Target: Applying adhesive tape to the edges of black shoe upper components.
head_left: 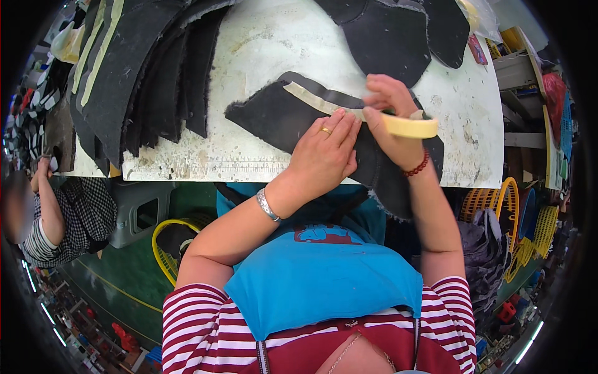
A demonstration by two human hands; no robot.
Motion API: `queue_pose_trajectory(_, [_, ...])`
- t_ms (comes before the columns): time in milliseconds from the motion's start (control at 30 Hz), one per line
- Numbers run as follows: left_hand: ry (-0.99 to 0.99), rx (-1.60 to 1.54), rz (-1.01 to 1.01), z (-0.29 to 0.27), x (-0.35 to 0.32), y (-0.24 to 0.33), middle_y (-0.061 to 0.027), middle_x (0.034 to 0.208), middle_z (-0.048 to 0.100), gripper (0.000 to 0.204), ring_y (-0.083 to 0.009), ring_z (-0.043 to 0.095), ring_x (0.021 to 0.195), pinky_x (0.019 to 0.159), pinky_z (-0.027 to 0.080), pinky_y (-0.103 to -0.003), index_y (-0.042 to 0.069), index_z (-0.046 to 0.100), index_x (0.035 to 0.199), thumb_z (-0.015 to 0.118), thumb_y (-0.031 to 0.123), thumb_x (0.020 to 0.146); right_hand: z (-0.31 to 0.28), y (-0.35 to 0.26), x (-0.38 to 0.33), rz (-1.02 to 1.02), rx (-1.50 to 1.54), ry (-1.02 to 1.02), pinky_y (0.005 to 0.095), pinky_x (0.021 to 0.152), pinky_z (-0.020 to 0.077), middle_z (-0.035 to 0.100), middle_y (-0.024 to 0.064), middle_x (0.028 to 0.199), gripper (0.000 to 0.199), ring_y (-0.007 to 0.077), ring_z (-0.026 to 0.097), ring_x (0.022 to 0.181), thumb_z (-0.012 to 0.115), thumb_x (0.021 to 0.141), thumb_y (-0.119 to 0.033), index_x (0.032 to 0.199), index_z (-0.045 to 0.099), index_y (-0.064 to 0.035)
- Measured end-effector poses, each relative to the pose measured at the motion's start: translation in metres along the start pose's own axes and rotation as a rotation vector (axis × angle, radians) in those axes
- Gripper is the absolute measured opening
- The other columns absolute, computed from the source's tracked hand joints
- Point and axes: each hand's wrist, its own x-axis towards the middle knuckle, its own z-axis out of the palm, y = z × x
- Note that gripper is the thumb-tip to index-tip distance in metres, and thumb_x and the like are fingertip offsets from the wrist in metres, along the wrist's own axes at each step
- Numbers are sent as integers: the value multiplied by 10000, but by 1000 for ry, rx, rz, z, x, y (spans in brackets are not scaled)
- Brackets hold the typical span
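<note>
on the white desk point(280, 47) lay a black fabric panel point(266, 118); the left hand point(324, 147), fingers flat together, apparently steadied it; the right hand point(392, 105), blurred, curled its fingers by a tape roll point(412, 128), grip unclear.

Right of the right hand point(397, 121) are wooden shelving point(523, 139), a red plastic bag point(553, 90) and a yellow plastic basket point(514, 198); well left of the left hand point(325, 148), a co-worker in checked clothing point(87, 209).

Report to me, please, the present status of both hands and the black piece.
Left hand on black piece, fingertips at pale tape strip. Right hand at tape roll, grip unclear. Right hand, tape roll covering part of view.
</note>
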Motion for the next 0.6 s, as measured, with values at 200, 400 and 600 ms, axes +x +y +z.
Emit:
queue_pose_trajectory(200, [-3, 6, 7, 0, 1, 1, -178, 1305, 609, 543, -332, 578, 1273, 1032, 474, -432, -41, 614, 1299, 694, 119, 786, -64, 17, 6, -218, -584, -114, 392, 693, 503, 687, 60, 786, 148, 263, 657, 730, 794, 831, -156, 792, 668, -89])
queue_pose_trajectory(400, [-21, 16, -7, -1, 3, 2, -152, 1301, 597, 572, -317, 564, 1269, 1030, 460, -423, -16, 597, 1329, 685, 137, 785, -59, 26, -12, -56, -330, -152, 373, 715, 475, 672, 44, 775, 178, 252, 630, 715, 801, 839, -172, 777, 665, -76])
queue_pose_trajectory(600, [-131, 85, -26, -11, 12, 3, -96, 1194, 583, 586, -273, 548, 1159, 915, 431, -414, 172, 651, 1333, 703, 194, 750, -53, 26, -14, -180, -620, -178, 379, 686, 465, 623, 29, 708, 217, 236, 615, 689, 809, 816, -175, 759, 612, -103])
